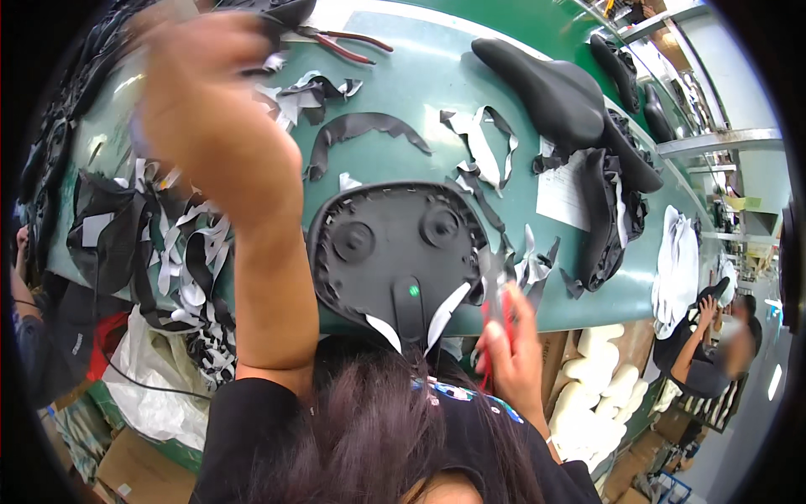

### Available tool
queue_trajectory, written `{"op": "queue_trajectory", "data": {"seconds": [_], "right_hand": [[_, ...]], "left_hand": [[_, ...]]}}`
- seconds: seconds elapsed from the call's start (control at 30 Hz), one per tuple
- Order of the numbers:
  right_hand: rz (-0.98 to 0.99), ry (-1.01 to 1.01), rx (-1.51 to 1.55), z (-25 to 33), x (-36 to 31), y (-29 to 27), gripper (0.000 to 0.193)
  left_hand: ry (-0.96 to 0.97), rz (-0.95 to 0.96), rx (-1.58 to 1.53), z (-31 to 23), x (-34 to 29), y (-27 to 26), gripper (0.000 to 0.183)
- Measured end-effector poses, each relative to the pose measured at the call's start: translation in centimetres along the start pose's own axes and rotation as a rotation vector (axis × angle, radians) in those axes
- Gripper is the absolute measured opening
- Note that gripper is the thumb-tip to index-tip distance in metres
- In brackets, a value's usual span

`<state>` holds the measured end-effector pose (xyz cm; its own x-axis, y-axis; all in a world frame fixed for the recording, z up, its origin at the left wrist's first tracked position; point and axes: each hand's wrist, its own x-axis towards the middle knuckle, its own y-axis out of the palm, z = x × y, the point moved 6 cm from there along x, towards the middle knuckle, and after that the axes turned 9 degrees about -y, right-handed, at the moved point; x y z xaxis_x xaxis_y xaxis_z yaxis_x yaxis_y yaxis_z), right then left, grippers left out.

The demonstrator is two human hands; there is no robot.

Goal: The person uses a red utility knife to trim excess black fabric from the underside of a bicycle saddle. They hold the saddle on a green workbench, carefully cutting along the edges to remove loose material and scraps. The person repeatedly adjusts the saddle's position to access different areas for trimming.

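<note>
A black bicycle saddle lies underside up on the table before me. Two round bosses show on it, staples line its rim, and white-backed cover edges stick out at its nose. My right hand is closed round red-handled pliers beside the saddle's right edge; their jaws are blurred. Across the table to the far left reaches my left hand, smeared by motion, close to a dark saddle at the top edge. Whether those fingers hold anything is unclear. Another pair of red-handled pliers lies near it.
Black and white cover scraps pile up at left, with a curved black strip behind the saddle. Finished-looking saddles and a paper sheet lie at right. White foam pieces sit below the table edge. A co-worker is at far right.
</note>
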<state>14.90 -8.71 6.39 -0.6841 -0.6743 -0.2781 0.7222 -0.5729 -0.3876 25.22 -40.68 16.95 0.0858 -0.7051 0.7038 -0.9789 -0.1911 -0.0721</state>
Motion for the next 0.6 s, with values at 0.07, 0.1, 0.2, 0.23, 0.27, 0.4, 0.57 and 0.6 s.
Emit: {"op": "queue_trajectory", "data": {"seconds": [0.07, 0.1, 0.2, 0.23, 0.27, 0.4, 0.57, 0.6], "right_hand": [[-0.178, -0.193, 0.052, 0.3, 2.5, -0.1, 0.071], [-0.174, -0.355, -0.039, 0.5, 4.3, 0.6, 0.075], [-0.186, -0.231, 0.223, 1.7, 8.7, 2.3, 0.084], [-0.232, -0.314, 0.213, 2.2, 10.3, 1.9, 0.082], [-0.26, -0.423, 0.114, 3.0, 11.8, 1.4, 0.081], [-0.245, -0.503, 0.221, 4.5, 14.7, 0.6, 0.069], [-0.226, -0.399, -0.176, 3.7, 7.9, -2.3, 0.053], [-0.188, -0.489, -0.252, 3.7, 7.0, -2.4, 0.05]], "left_hand": [[-0.29, 0.556, 0.066, 3.9, -3.7, 4.0, 0.026], [-0.217, 0.779, 0.384, 5.8, -5.7, 4.3, 0.033], [-0.087, 0.585, 0.411, 3.7, -7.6, 1.2, 0.031], [-0.167, 0.635, 0.286, 2.0, -8.0, 1.0, 0.024], [-0.249, 0.68, 0.16, 0.5, -8.7, 0.9, 0.02], [-0.06, 1.084, 0.347, -3.6, -14.7, 4.5, 0.036], [-0.193, 0.986, 0.211, -2.1, -17.4, 5.1, 0.029], [-0.227, 0.982, 0.15, -1.7, -17.5, 4.8, 0.028]]}}
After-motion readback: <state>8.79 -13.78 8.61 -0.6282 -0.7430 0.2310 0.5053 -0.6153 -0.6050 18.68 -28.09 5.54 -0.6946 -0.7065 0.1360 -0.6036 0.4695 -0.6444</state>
